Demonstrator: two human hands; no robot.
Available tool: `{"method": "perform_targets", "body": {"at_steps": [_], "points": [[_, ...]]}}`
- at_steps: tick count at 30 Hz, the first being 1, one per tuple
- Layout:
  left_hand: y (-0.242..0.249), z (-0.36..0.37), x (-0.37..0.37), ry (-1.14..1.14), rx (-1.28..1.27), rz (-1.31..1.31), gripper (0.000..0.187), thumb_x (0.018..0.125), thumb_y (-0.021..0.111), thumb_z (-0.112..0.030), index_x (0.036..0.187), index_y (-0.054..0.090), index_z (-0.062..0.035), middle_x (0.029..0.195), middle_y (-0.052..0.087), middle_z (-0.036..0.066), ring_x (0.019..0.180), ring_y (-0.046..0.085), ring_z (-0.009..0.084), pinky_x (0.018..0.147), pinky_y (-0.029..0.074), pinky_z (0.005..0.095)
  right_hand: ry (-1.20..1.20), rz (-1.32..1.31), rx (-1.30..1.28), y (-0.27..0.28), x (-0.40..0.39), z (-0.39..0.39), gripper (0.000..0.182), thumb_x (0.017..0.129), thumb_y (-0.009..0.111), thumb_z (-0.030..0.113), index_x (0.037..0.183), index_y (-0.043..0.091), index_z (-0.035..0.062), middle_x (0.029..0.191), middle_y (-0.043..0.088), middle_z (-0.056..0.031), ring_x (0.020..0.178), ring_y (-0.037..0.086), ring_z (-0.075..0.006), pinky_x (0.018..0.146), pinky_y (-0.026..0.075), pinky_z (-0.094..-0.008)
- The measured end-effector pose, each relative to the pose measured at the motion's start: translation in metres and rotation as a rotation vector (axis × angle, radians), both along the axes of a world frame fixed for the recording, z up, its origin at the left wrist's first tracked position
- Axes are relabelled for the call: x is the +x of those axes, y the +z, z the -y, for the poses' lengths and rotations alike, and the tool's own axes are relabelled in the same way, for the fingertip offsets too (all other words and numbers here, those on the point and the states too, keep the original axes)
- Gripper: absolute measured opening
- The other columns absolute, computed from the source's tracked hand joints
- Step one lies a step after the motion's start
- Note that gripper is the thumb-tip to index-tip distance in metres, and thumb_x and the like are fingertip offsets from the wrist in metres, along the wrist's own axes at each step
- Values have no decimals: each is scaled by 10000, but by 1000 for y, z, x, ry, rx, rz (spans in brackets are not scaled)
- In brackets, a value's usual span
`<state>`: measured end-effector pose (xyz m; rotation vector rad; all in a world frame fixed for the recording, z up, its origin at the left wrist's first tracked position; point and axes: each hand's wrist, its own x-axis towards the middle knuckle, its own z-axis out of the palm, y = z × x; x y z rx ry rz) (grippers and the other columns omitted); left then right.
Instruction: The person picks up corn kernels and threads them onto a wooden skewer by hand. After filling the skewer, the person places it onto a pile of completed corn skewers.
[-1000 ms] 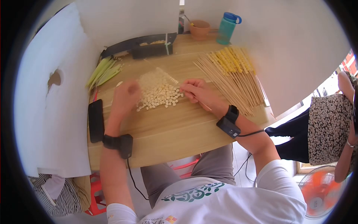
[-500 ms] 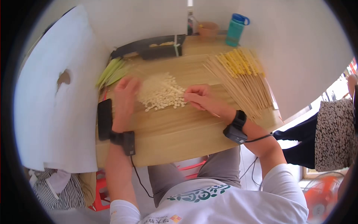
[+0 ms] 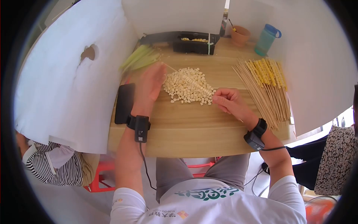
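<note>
My right hand (image 3: pixel 230 100) is closed on a thin wooden skewer (image 3: pixel 170 67), with a short end sticking out below the palm. Pale kernel-like pieces (image 3: pixel 197 86) are threaded in a row along it, and it slants up and left over the pile. Close to the skewer's far tip is my left hand (image 3: pixel 150 84), smeared by motion; whether its fingers hold a piece cannot be made out. Beneath the skewer a pile of loose cream-coloured pieces (image 3: pixel 186 95) lies on the wooden table (image 3: pixel 179 134).
Bare skewers (image 3: pixel 257 97) and skewers with yellow pieces (image 3: pixel 269 72) lie at right. Behind are a black tray (image 3: pixel 194 46), a clay pot (image 3: pixel 240 35) and a blue bottle (image 3: pixel 265 42). Green husks (image 3: pixel 140 58) and a black phone (image 3: pixel 125 102) lie left. White boards (image 3: pixel 74 97) flank the table.
The view has turned, so the table and everything on it sit farther right. My right hand keeps its hold on the skewer; my left hand stays near the tip, blurred in both frames.
</note>
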<state>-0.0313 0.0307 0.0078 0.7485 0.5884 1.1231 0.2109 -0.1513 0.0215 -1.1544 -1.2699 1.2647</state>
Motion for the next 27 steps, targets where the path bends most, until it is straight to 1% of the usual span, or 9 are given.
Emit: {"method": "perform_targets", "body": {"at_steps": [20,27], "points": [[-1,-1,3,-52,-31,41,155,898,647,-130,1011,638,-25,929,667,51,760,597,97,661,495,236,17,20,10,-4,3,-1,174,931,607,171,826,622,34,548,450,70,478,356,0,432,248,-184],[-2,-1,3,-41,20,41,163,902,637,-105,1032,634,-6,953,669,72,788,614,104,692,511,239,16,2,2,-3,3,-1,181,930,610,177,823,625,33,546,453,69,478,358,1,433,248,-184]]}}
